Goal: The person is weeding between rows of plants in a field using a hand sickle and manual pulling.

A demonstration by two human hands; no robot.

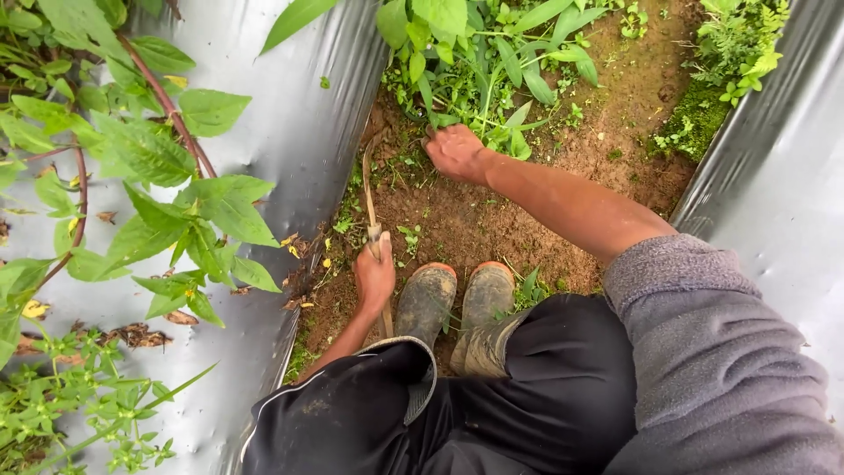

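Weeds [479, 66] fill the far end of the soil strip, at about twelve o'clock from our boots, and that is where our right hand works. Nearest to us come our dark trousers [492, 405] and the grey sleeve [703, 343] at four o'clock. Just beyond the knees stand our two muddy boots [457, 303] with orange rims, side by side on the bare brown soil [475, 224]. At ten o'clock from the boots our left hand [375, 277] is closed around the wooden handle of a small hand tool [373, 220], whose thin curved blade points away from us along the strip's left edge. Farther out, at about twelve o'clock, our right hand [457, 151] is clenched on the base of the weeds, knuckles up, the forearm stretched across the soil. The two hands are well apart. Silvery plastic sheeting [290, 132] walls the strip at nine o'clock and again at three o'clock. A leafy plant with reddish stems [176, 193] lies over the left sheet.
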